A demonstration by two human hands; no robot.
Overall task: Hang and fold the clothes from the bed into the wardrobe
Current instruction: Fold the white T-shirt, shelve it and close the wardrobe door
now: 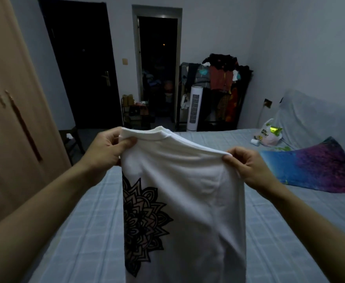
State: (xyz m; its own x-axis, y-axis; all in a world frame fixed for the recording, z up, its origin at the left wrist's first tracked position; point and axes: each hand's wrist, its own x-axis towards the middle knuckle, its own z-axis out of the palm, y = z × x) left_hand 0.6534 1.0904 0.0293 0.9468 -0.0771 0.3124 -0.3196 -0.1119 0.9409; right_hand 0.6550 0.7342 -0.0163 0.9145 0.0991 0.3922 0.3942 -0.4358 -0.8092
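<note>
Shirt held up over the bed, half of it out of sight

Lower hem of the white T-shirt (188, 201) runs off the bottom edge, so its full length cannot be told. It hangs folded lengthwise: only half of the black mandala print (143, 223) shows, cut by the fold at the shirt's left side, and no sleeve can be made out. Beyond the open doorway (157, 68) the room is too dark to read, and the heap on the clothes rack (220, 78) is a blur of dark and red garments.

Both arms reach forward at about the same height. The left hand (104, 150) pinches the collar end of the top edge, thumb lying over the front of the cloth. The right hand (247, 166) grips the opposite corner with curled fingers, so the top edge stretches between the two hands. The shirt hangs in the air above the grey checked bed (82, 231), with the wardrobe (10, 119) doors closed at the left. A colourful pillow (314, 166) and a plastic bag (268, 133) lie on the bed's far right.
</note>
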